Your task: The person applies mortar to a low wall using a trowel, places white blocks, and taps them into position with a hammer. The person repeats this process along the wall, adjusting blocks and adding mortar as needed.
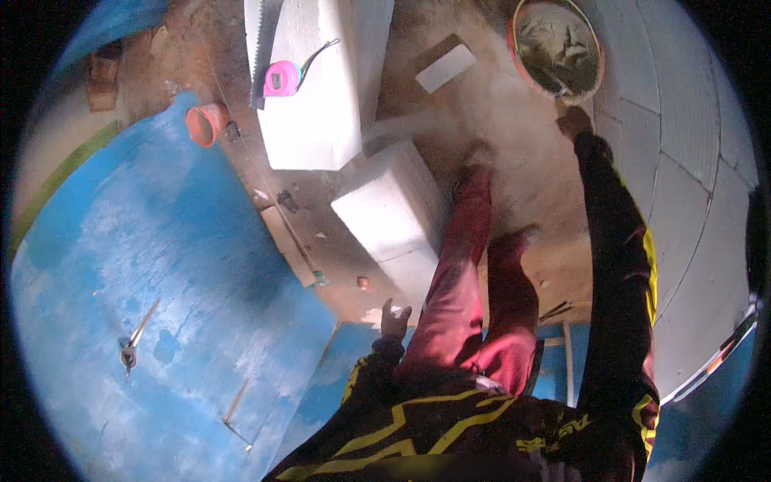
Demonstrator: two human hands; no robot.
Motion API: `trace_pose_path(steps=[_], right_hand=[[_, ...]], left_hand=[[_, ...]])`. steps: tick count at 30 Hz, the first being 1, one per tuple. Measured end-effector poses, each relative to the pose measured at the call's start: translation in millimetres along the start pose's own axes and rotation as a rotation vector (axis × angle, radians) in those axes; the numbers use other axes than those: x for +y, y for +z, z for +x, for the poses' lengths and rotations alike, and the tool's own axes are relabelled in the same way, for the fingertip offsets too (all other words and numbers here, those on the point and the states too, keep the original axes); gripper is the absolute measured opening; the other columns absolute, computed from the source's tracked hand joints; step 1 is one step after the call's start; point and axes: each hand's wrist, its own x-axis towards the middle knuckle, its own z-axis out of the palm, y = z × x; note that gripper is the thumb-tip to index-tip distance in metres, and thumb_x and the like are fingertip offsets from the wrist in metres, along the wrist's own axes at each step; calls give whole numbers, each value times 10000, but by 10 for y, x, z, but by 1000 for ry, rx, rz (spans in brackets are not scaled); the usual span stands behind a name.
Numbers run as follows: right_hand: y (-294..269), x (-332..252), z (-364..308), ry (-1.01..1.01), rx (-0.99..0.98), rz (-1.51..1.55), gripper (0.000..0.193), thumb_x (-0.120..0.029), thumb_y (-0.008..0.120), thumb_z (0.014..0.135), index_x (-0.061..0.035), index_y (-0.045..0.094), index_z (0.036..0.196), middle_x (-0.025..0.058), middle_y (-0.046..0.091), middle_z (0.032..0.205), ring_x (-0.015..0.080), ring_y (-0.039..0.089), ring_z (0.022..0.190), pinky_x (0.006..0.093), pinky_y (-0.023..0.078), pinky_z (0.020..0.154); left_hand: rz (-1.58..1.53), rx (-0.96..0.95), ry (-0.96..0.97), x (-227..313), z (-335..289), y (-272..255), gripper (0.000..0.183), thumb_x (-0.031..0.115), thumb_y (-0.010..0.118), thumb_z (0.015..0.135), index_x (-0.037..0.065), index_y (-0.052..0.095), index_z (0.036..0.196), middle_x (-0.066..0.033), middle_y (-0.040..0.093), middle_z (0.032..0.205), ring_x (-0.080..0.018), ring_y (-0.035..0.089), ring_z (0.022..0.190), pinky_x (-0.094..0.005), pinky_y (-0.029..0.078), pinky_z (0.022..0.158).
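Observation:
My right hand (574, 122) is stretched forward to the near rim of a round bucket (511, 50) of wet grey mortar (554, 40). Its fingers look closed around something dark and small at the rim, too dim to name. My left hand (393, 320) hangs low beside my left thigh, thumb and fingers apart, with nothing in it. Close ahead of that hand stand white blocks (389, 201) on the dusty floor.
A larger white block (309, 132) carries a handsaw (261, 56) and a pink tape measure (281, 79). A small white piece (446, 67) lies nearby. An orange bucket (207, 124) stands by the blue wall (161, 241). White block walling (683, 145) rises on the right.

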Motion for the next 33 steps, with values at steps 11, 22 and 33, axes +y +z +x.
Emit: trace_pose_path(steps=[11,22,33], right_hand=[[250,-1889,24,-182,559,-318,712,-311,674,855,-169,402,1498,145,434,1481,381,346,1416,665,195,1142],[962,-2931,1922,-498,540,-589,792,-250,660,877,-208,278,1570,118,334,1596,368,286,1477,632,179,1183],[530,-1689,-244,-351,-620,1441,796,-231,781,755,-17,454,1448,86,607,1331,207,554,1212,381,410,1074]], left_hand=[[-241,122,214,1801,1079,550,1355,475,860,726,-31,-77,1565,-329,-110,1616,-430,-66,1525,-527,94,1232],[217,263,233,1750,1215,870,1437,748,702,734,-111,-148,1511,-449,-184,1526,-584,-159,1447,-676,-25,1168],[248,182,201,1788,1201,723,1438,662,777,710,-88,-139,1527,-449,-116,1544,-557,-77,1477,-600,42,1213]])
